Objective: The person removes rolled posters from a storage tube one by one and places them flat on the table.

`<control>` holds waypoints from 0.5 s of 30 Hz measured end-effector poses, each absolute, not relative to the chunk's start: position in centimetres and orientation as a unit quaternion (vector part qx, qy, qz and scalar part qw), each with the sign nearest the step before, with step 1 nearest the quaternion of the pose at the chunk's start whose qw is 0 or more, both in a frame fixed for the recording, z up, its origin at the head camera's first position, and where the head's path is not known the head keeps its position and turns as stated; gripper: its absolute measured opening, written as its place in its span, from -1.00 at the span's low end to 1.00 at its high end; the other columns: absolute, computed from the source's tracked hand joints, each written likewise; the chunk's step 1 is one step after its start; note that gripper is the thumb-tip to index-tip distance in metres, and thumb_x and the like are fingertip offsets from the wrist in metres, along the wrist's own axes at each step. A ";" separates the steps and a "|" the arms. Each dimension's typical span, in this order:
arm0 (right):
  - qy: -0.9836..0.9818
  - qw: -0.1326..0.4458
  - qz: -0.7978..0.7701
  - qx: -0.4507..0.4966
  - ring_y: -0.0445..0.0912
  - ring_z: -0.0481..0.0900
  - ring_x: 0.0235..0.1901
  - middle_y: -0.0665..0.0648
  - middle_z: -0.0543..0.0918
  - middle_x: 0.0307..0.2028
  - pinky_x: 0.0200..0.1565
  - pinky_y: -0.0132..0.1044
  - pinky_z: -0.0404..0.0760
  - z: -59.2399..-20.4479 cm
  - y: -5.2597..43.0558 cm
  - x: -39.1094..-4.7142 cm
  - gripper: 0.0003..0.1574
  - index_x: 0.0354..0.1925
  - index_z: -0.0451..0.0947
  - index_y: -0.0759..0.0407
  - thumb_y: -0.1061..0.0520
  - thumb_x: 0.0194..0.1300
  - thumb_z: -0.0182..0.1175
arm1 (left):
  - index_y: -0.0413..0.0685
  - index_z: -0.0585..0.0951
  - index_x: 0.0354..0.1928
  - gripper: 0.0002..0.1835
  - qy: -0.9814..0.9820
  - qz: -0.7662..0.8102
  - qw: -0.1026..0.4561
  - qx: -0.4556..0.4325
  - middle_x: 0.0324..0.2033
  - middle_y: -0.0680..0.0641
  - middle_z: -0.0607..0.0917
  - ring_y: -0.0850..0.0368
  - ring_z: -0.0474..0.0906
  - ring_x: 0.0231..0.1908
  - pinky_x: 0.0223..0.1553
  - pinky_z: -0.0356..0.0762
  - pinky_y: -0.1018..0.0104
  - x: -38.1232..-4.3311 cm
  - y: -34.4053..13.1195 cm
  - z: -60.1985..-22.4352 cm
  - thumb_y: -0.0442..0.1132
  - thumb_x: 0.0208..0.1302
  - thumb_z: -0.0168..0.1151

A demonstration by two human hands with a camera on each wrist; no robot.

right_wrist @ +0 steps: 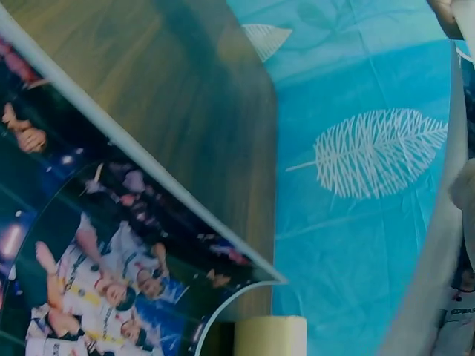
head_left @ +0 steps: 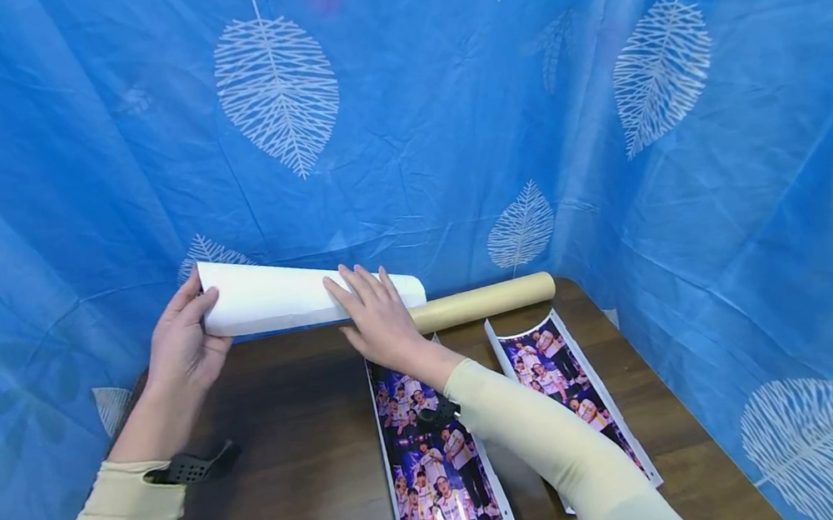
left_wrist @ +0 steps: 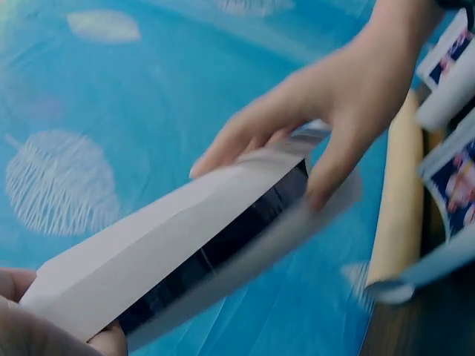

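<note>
A loosely rolled poster (head_left: 269, 295), white on its outside, is up over the back of the table. Its dark printed inner face shows along the open side in the left wrist view. At its left end my left hand (head_left: 182, 341) grips the sheet between thumb and fingers. My right hand (head_left: 386, 317) lies across the roll near its right end, fingers extended and spread on the white back. In the left wrist view, that hand's thumb (left_wrist: 326, 178) reaches down over the roll's open side, with the fingers along the opposite side.
A tan cardboard tube (head_left: 495, 298) lies along the table's back edge. Two printed group-photo posters with curled edges, one central (head_left: 445, 475) and one to the right (head_left: 588, 394), lie on the brown table (head_left: 294, 473). Blue leaf-patterned fabric (head_left: 404, 127) hangs behind and beside it.
</note>
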State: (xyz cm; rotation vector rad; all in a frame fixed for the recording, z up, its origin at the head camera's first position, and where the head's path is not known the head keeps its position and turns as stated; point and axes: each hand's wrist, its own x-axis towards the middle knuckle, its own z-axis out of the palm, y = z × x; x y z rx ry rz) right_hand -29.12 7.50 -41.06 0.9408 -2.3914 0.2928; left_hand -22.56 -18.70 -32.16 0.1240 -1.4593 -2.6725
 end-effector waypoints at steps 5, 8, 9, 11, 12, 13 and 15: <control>-0.873 0.313 0.125 0.352 0.06 0.39 0.38 0.15 0.42 0.42 0.44 0.09 0.22 -41.4 8.7 -29.1 -0.04 0.53 0.26 0.04 0.34 0.22 0.32 | 0.35 0.10 0.62 -0.25 -0.513 -0.857 0.015 0.039 0.55 0.07 0.06 0.11 0.11 0.40 0.38 0.26 0.10 -22.0 -16.6 -32.1 -0.12 0.52 0.16; -0.865 0.317 0.167 0.350 0.03 0.50 0.28 0.11 0.53 0.32 0.31 0.02 0.43 -41.3 9.4 -29.0 -0.06 0.48 0.37 0.05 0.50 0.17 0.20 | 0.30 0.14 0.62 -0.29 -0.544 -0.838 0.022 0.036 0.53 0.04 0.13 0.09 0.16 0.40 0.39 0.30 0.13 -21.8 -15.8 -32.2 -0.04 0.53 0.13; -0.864 0.316 0.182 0.346 0.03 0.52 0.25 0.10 0.56 0.29 0.27 0.00 0.48 -41.2 9.6 -28.9 -0.07 0.46 0.39 0.04 0.52 0.16 0.16 | 0.27 0.16 0.61 -0.31 -0.551 -0.833 0.025 0.031 0.50 0.02 0.19 0.09 0.21 0.38 0.33 0.39 0.16 -21.8 -15.6 -32.3 0.00 0.54 0.11; -0.866 0.305 0.212 0.334 0.04 0.55 0.21 0.10 0.59 0.25 0.19 -0.03 0.54 -40.9 10.0 -28.7 -0.10 0.45 0.41 0.04 0.52 0.18 0.09 | 0.21 0.19 0.60 -0.35 -0.571 -0.820 0.035 0.012 0.41 0.00 0.31 0.11 0.33 0.27 0.17 0.54 0.27 -21.8 -15.1 -32.5 0.08 0.57 0.01; -0.868 0.296 0.230 0.325 0.04 0.56 0.19 0.10 0.60 0.23 0.14 -0.04 0.57 -40.7 10.1 -28.6 -0.11 0.44 0.42 0.04 0.51 0.19 0.06 | 0.19 0.20 0.60 -0.36 -0.585 -0.810 0.041 0.000 0.35 -0.01 0.35 0.11 0.37 0.22 0.09 0.58 0.33 -21.8 -14.9 -32.7 0.12 0.58 -0.04; -0.872 0.283 0.248 0.314 0.04 0.56 0.18 0.10 0.61 0.22 0.10 -0.05 0.60 -40.5 10.3 -28.5 -0.14 0.44 0.43 0.02 0.49 0.23 0.03 | 0.15 0.20 0.60 -0.36 -0.607 -0.793 0.049 -0.015 0.31 -0.04 0.38 0.09 0.39 0.18 0.02 0.59 0.37 -21.8 -14.7 -33.0 0.15 0.59 -0.09; -0.879 0.249 0.291 0.284 -0.01 0.58 0.14 0.08 0.63 0.19 0.03 -0.08 0.62 -40.0 10.4 -28.4 -0.26 0.43 0.45 -0.03 0.39 0.35 0.00 | 0.08 0.20 0.59 -0.36 -0.667 -0.740 0.074 -0.044 0.30 -0.10 0.43 0.03 0.42 0.15 0.03 0.56 0.38 -21.9 -14.2 -33.6 0.14 0.62 -0.14</control>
